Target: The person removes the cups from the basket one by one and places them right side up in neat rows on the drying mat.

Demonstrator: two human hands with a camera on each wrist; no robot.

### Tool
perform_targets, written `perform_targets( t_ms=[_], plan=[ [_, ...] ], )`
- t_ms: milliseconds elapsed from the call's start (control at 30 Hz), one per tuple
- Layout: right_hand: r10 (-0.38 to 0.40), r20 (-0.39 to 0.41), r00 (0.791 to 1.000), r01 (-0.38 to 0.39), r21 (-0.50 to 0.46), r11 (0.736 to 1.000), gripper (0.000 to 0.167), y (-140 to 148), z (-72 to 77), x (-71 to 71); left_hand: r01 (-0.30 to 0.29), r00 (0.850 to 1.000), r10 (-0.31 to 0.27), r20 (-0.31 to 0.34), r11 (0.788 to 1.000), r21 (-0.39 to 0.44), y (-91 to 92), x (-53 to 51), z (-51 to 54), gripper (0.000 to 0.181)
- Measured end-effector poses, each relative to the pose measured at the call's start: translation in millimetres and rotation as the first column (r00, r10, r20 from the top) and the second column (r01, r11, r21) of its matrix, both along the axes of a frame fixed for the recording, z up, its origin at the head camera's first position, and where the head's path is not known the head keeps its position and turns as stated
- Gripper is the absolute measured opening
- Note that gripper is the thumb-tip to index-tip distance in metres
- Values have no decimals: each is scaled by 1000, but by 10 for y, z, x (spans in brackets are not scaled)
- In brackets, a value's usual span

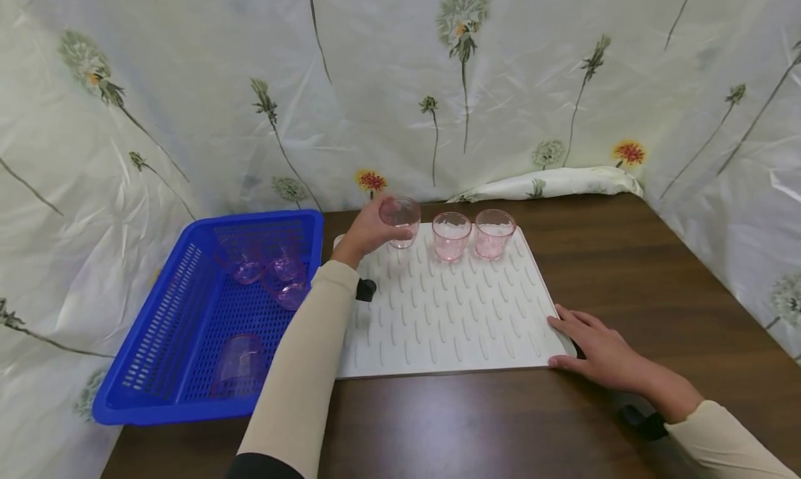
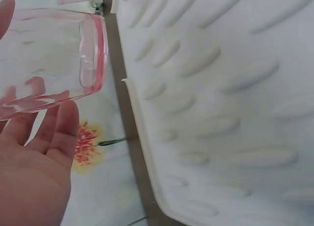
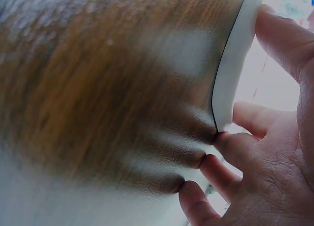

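My left hand [image 1: 370,230] grips a clear pink drinking glass [image 1: 403,222], thumb on one side and fingers round the other. The glass is upright at the far left of a white ridged drying mat [image 1: 438,326]; in the left wrist view its thick base [image 2: 93,51] looks apart from the mat. To its right two similar pink glasses [image 1: 451,237] [image 1: 494,234] stand upright along the mat's far edge. My right hand [image 1: 597,350] rests at the mat's near right corner. In the right wrist view its thumb and fingers [image 3: 235,147] touch the mat's edge and the table.
A blue plastic basket [image 1: 156,413] stands left of the mat, with several pink glasses in it, one [image 1: 240,364] near its front. Brown wooden table [image 1: 626,256] surrounds the mat. A flower-printed cloth [image 1: 375,83] hangs behind, its fold [image 1: 557,183] lying on the table's far edge.
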State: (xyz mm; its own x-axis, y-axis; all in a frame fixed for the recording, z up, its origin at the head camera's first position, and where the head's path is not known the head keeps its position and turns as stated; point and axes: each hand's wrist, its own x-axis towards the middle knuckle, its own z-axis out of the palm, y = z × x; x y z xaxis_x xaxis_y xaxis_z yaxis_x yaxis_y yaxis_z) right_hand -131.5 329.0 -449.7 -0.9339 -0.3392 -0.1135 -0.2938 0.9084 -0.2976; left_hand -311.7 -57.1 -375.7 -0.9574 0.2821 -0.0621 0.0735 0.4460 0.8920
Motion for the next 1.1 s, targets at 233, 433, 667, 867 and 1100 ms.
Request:
perform_targets(
  t_ms=[233, 433, 667, 867, 1100],
  plan=[
    [-3, 8, 1000, 3, -4, 1000, 82, 0, -2, 6, -23, 1000, 23, 12, 1000, 6, 24, 10, -111, 87],
    [-7, 11, 1000, 7, -4, 1000, 82, 4, 4, 12, -51, 998, 49, 34, 997, 57, 30, -13, -224, 81],
    [-8, 13, 1000, 8, -4, 1000, 83, -1, -8, 14, -79, 995, 75, 68, 996, 52, 72, -7, -335, 79],
    [-2, 4, 1000, 2, -7, 1000, 81, 2, -11, 15, -95, 993, 90, 81, 994, 61, 115, 1, -406, 82],
    [4, -6, 1000, -4, -9, 1000, 80, 9, -10, 6, -90, 992, 87, 88, 995, 35, 147, 3, -441, 83]
  ],
)
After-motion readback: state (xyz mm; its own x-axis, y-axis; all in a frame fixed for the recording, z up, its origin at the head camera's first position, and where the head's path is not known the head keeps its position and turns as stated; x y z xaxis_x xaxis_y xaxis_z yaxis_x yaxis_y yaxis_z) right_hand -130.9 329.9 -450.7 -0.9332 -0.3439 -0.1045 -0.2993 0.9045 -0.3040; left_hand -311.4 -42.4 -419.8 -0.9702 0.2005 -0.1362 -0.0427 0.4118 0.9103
